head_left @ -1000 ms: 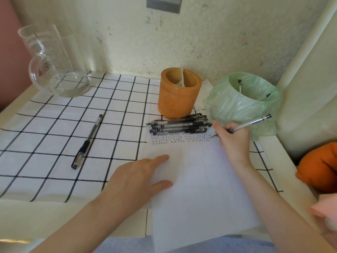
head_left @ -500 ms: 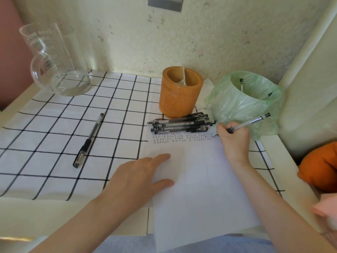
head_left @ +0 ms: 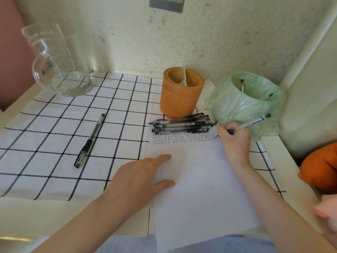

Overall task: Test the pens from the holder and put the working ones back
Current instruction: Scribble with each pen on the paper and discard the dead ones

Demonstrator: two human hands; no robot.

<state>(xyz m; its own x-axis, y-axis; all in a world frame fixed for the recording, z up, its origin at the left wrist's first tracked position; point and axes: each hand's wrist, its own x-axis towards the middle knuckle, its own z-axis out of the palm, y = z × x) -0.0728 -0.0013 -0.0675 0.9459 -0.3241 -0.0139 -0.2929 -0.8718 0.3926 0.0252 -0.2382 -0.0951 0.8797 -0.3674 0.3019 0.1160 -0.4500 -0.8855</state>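
My right hand grips a clear pen in a writing hold, its tip touching the white paper at the right end of several rows of small marks. My left hand lies flat on the paper's left edge, fingers straight. A pile of several black-capped pens lies at the top of the paper, in front of the orange pen holder. A single black pen lies apart on the checked cloth to the left.
A bin lined with a green bag stands right of the holder with pens in it. A glass jug stands at the back left. The wall is close behind. An orange cushion sits at the right edge.
The pen tip has shifted slightly along the right end of the marked rows. My left hand has stayed on the paper.
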